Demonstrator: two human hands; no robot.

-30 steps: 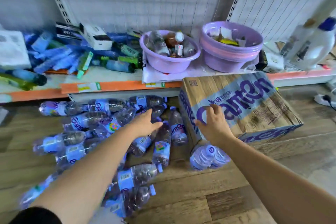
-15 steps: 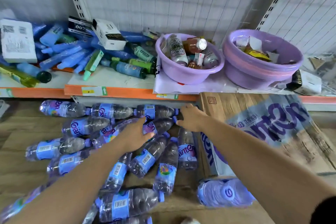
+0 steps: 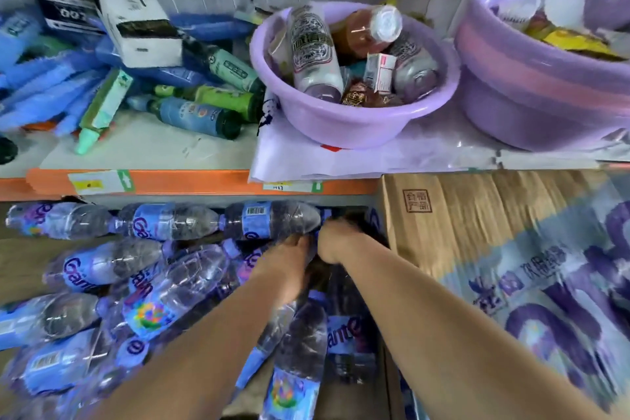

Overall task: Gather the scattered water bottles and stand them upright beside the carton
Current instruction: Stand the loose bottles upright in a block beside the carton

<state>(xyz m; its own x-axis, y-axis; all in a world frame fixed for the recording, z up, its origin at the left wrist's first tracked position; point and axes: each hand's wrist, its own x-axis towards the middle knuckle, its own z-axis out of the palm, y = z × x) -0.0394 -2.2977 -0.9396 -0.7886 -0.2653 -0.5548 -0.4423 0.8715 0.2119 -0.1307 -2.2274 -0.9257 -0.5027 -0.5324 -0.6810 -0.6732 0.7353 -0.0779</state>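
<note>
Right hand, fingers curled at the cap end of the rear water bottle, grip I cannot confirm; bottle lies crosswise on the floor, cap toward the carton just right; left hand touches its shoulder, hold likewise unclear.

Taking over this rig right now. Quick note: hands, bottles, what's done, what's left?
Left hand: at the underside of the back-row bottle nearest the carton; too blurred to tell whether it grips.
Right hand: curled at that bottle's cap end, in the gap beside the carton; grip also unclear.
Bottles: all in view lie on their sides, piled left of the carton.
Done: none seen upright.
Left: stand every bottle upright beside the carton.
</note>
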